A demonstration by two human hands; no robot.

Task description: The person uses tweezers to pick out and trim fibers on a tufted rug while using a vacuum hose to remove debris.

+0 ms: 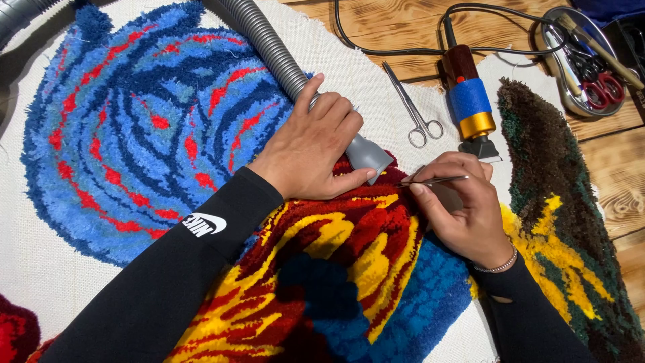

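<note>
On the tufted rug (349,269) of red, yellow and dark blue pile, trimming with suction appears to be the step in hand. Left of the rug's red upper edge, the left hand (312,144) lies palm down, fingers closed around the grey vacuum hose (272,54), its nozzle (368,158) touching the pile. Right of the nozzle, the right hand (463,208) is bent at the wrist, fingers pinched shut on a thin metal tool (437,180) whose tip meets the same edge. Judged from this, the next cut calls for tip and nozzle kept close together. Beyond the rug lie scissors (413,107) and an electric trimmer (470,104).
</note>
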